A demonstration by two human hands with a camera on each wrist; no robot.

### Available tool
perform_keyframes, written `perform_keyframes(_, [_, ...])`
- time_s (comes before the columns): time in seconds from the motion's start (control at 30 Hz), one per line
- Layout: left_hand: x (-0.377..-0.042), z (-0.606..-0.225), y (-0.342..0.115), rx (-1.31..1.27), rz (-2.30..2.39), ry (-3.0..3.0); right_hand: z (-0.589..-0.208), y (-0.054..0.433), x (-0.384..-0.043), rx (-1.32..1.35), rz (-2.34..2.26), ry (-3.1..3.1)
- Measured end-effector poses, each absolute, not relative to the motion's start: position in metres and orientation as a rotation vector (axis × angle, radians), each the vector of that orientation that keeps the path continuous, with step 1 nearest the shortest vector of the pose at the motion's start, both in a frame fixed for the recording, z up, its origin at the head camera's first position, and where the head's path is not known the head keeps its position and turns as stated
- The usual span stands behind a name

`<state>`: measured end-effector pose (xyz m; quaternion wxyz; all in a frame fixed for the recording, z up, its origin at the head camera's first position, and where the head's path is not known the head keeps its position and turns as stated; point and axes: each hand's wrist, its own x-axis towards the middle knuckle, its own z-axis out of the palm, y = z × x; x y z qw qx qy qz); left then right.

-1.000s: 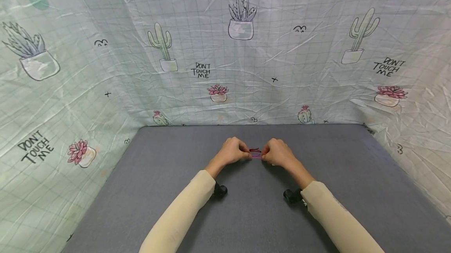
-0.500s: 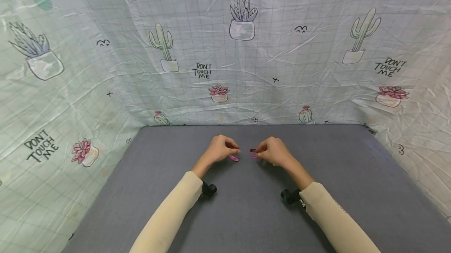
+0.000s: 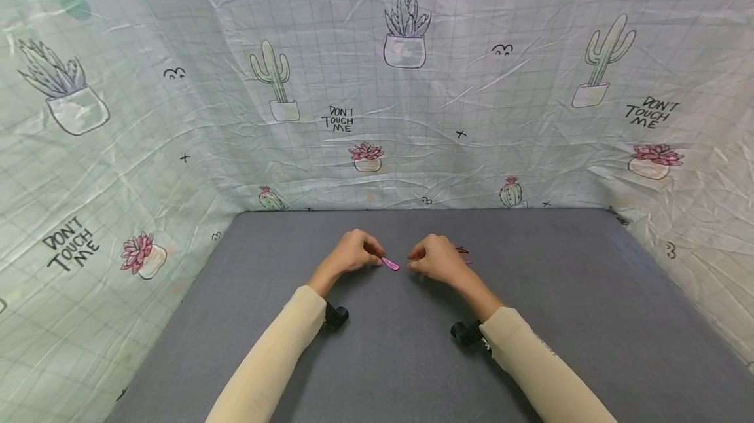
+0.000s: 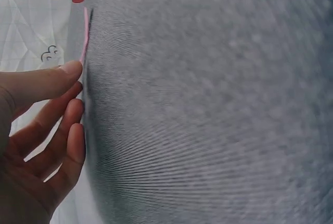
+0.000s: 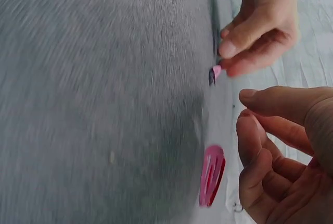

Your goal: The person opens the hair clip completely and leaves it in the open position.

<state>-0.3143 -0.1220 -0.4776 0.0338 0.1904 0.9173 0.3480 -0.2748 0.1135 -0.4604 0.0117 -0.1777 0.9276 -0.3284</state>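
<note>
My left hand (image 3: 355,251) pinches one end of a pink snap hair clip (image 3: 390,264) between thumb and fingers, low over the grey table. In the left wrist view, this clip (image 4: 85,34) points away from the fingertips. My right hand (image 3: 436,258) is just right of that clip, fingers loosely bent and apart from it. The right wrist view shows a gap between its thumb and fingers, with nothing held. Behind the right hand lie a red hair clip (image 3: 462,250) and another pink hair clip (image 3: 468,261), both partly hidden in the head view.
The grey table (image 3: 400,357) extends around both hands. A patterned sheet (image 3: 330,82) hangs behind it and along both sides. Dark wrist cameras sit under both wrists, including the left camera (image 3: 337,316).
My left hand has moved left with the pink clip. My right hand has come away from the red and other pink clips, moving left toward the held clip.
</note>
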Motion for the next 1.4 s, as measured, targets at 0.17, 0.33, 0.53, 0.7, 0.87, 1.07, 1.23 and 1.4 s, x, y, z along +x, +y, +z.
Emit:
perform_keyframes(0.17, [-0.313,-0.481,-0.123,0.578,1.083,2.805,-0.461,0.097,-0.272,-0.508,-0.920,2.929])
perform_keyframes(0.33, [-0.313,-0.479,-0.120,0.546,1.054,2.791,-0.465,0.089,-0.270,-0.472,-0.859,2.939])
perform_keyframes(0.53, [-0.312,-0.479,-0.118,0.535,1.023,2.794,-0.469,0.084,-0.272,-0.421,-0.820,2.957])
perform_keyframes(0.7, [-0.313,-0.480,-0.118,0.558,1.016,2.805,-0.471,0.082,-0.272,-0.401,-0.837,2.964])
perform_keyframes(0.87, [-0.314,-0.484,-0.120,0.579,1.036,2.799,-0.472,0.080,-0.272,-0.402,-0.844,2.973])
perform_keyframes(1.07, [-0.313,-0.484,-0.121,0.594,1.050,2.784,-0.472,0.079,-0.272,-0.433,-0.843,2.981])
perform_keyframes(1.23, [-0.311,-0.484,-0.121,0.596,1.062,2.782,-0.473,0.080,-0.272,-0.475,-0.835,2.992])
perform_keyframes(1.4, [-0.309,-0.486,-0.121,0.602,1.072,2.794,-0.476,0.084,-0.272,-0.513,-0.808,3.022])
